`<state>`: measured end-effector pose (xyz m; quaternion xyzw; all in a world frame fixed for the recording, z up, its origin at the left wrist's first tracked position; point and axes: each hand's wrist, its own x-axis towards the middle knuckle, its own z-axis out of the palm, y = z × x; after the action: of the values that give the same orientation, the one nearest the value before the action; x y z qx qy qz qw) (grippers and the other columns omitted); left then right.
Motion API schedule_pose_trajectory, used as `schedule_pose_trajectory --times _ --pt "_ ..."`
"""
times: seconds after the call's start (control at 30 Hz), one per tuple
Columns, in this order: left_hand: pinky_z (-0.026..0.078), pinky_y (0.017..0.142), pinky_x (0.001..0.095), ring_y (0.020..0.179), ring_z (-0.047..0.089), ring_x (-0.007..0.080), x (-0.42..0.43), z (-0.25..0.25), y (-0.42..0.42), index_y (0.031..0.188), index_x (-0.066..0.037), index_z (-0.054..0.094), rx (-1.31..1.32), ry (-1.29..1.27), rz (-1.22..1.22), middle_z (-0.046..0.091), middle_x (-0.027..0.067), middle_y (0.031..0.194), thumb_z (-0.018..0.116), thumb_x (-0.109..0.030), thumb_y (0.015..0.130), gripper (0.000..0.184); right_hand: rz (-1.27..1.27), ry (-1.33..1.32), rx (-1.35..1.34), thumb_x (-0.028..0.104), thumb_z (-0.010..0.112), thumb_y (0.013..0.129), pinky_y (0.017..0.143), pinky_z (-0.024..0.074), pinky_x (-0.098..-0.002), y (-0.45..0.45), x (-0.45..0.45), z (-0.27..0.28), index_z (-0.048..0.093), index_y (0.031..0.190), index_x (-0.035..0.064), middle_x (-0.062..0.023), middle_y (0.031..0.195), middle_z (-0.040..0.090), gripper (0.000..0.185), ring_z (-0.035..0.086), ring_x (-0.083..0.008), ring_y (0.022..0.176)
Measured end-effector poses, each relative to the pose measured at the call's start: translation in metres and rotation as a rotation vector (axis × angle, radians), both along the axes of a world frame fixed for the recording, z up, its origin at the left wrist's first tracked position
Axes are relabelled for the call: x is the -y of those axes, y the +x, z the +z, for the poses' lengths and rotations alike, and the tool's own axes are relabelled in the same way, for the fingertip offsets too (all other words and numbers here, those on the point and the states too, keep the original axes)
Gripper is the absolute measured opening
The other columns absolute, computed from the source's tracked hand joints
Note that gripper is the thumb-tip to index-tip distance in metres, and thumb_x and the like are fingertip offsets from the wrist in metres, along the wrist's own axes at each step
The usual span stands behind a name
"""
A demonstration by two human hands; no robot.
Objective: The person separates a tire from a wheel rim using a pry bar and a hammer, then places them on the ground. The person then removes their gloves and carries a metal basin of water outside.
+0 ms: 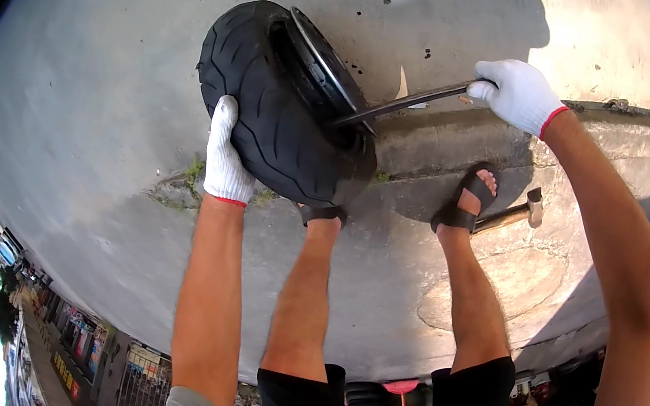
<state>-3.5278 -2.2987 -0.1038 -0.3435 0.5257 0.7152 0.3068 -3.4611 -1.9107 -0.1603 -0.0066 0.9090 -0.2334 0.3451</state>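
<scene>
Black, groove-treaded motorcycle tire (256, 75) sits askew on a shiny-edged rim (325, 60); right grip (521, 97) clasps a pry bar (412, 101); left grip (226, 159) touches tire, hold unclear; yellow sign lettering (64, 377) unreadable.

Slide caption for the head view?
White-gloved left hand on a black rubber tyre; white-gloved right hand gripping a dark metal bar at the tyre's opening.

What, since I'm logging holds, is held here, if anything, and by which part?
The right grip holds a metal tire lever by the end away from the tire. The left grip rests against the tread; whether it grasps cannot be told.
</scene>
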Motion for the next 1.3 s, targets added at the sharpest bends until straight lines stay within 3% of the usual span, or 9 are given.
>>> schedule_pose_trajectory --times 0.4,0.77,0.83,0.93,1.07,1.13,1.17,1.23,1.3 --pt "0.047 0.108 0.0433 0.123 0.059 0.0297 -0.014 -0.009 0.004 0.145 -0.006 0.048 -0.091 0.076 0.075 0.058 0.0112 0.14 0.066 -0.04 0.094 0.064 0.003 0.029 -0.004 0.038 0.062 0.093 0.073 0.0503 -0.0485 0.012 -0.002 0.004 0.064 0.088 0.0058 -0.0182 0.079 0.067 0.033 0.065 -0.0404 0.083" --pt "0.054 0.094 0.0412 0.104 0.067 0.0274 -0.072 -0.02 0.004 0.132 -0.001 0.059 -0.056 -0.089 0.08 0.067 0.014 0.123 0.075 -0.036 0.088 0.059 -0.095 0.31 0.232 0.041 0.06 0.095 0.07 0.0532 -0.0487 0.051 -0.016 0.128 0.066 0.091 0.0088 -0.0166 0.078 0.069 0.033 0.068 -0.0382 0.081" --pt "0.051 0.093 0.0337 0.104 0.063 0.0193 -0.099 -0.019 0.003 0.128 0.004 0.061 -0.103 -0.07 0.153 0.067 0.0101 0.12 0.08 -0.026 0.085 0.056 -0.151 0.336 0.308 0.037 0.058 0.096 0.067 0.0535 -0.0495 0.057 -0.014 0.157 0.066 0.09 0.0063 -0.0195 0.076 0.068 0.032 0.068 -0.0386 0.078" --pt "0.047 0.094 0.0319 0.104 0.062 0.0198 -0.134 -0.032 0.003 0.123 0.007 0.064 -0.188 -0.332 0.049 0.068 0.011 0.118 0.081 -0.028 0.083 0.055 -0.151 0.36 0.337 0.036 0.056 0.097 0.071 0.0532 -0.0512 0.061 -0.012 0.19 0.066 0.094 0.0044 -0.0216 0.079 0.069 0.033 0.068 -0.0408 0.08" --pt "0.047 0.095 0.0328 0.103 0.062 0.0209 -0.132 -0.019 -0.003 0.122 0.008 0.064 -0.142 -0.37 -0.08 0.068 0.0128 0.117 0.082 -0.029 0.082 0.058 -0.088 0.221 0.382 0.03 0.055 0.098 0.064 0.0542 -0.0472 0.067 0.0 0.205 0.062 0.093 -0.0029 -0.0205 0.075 0.066 0.034 0.068 -0.0365 0.07" --pt "0.048 0.094 0.0334 0.102 0.063 0.0199 -0.115 -0.01 -0.011 0.122 0.008 0.064 -0.123 -0.413 -0.188 0.068 0.0117 0.116 0.081 -0.028 0.083 0.056 -0.565 -0.395 1.091 0.021 0.053 0.098 0.048 0.0491 -0.0367 0.06 0.012 0.212 0.059 0.094 -0.0011 -0.0084 0.064 0.058 0.024 0.06 -0.0221 0.052" --pt "0.048 0.094 0.0334 0.102 0.063 0.0199 -0.106 -0.01 -0.012 0.122 0.008 0.064 -0.133 -0.428 -0.19 0.068 0.0117 0.116 0.081 -0.028 0.083 0.056 -0.739 -0.727 1.174 0.017 0.052 0.097 0.038 0.0356 -0.0267 0.064 0.015 0.215 0.058 0.096 0.0019 0.0021 0.062 0.045 0.016 0.043 -0.0094 0.043" --pt "0.048 0.093 0.0334 0.101 0.062 0.0189 -0.088 -0.007 -0.014 0.122 0.008 0.064 -0.149 -0.354 -0.138 0.068 0.0107 0.116 0.08 -0.028 0.084 0.055 -1.313 -1.136 1.278 0.016 0.05 0.099 0.036 0.0286 -0.0262 0.074 0.029 0.217 0.058 0.097 0.0015 0.0038 0.061 0.042 0.016 0.035 -0.0086 0.039" --pt "0.048 0.091 0.033 0.098 0.061 0.0184 -0.081 -0.008 -0.013 0.121 0.01 0.064 -0.14 -0.382 -0.044 0.068 0.0102 0.114 0.08 -0.034 0.084 0.06 -1.508 -1.329 1.267 0.017 0.043 0.104 0.034 0.0235 -0.025 0.067 0.032 0.218 0.059 0.101 -0.0012 0.0061 0.058 0.037 0.025 0.028 -0.007 0.036"
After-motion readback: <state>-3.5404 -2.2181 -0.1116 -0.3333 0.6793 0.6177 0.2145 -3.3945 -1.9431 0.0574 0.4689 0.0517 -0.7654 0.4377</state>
